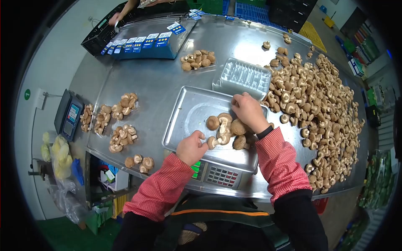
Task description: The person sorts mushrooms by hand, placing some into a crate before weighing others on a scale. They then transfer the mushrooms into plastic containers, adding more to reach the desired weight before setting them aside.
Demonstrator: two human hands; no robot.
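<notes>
- The fingers (200, 136) of the left hand (190, 147) are loosely curled. Their tips are against a single shiitake mushroom (212, 142), but it cannot be told whether they pinch it or only touch it.
- The fingers (237, 101) of the right hand (249, 112) are bent downward, palm down, over a cluster of shiitake mushrooms (228, 125). The hand covers its own grip, so it cannot be told whether it has hold of anything.
- The cluster lies between the two sets of fingertips, partly under the right ones. It sits on a steel tray (188, 108), whose bare floor spreads out beyond the left fingers.
- Behind the left fingers, toward the person, a scale keypad (221, 175) shows below the tray's near edge.
- Just beyond the right fingers, a clear plastic punnet (246, 77) sits at the tray's far edge.
- To the right of the right fingers, a large heap of loose mushrooms (322, 108) covers the steel table (234, 42).
- Well to the left of the left fingers, small mushroom portions (122, 138) lie apart from one another on the table.
- Far beyond both hands are a blue crate with labels (142, 46) and a co-worker's hand (115, 17).
- Both wrists wear red checked sleeves (163, 190).
</notes>
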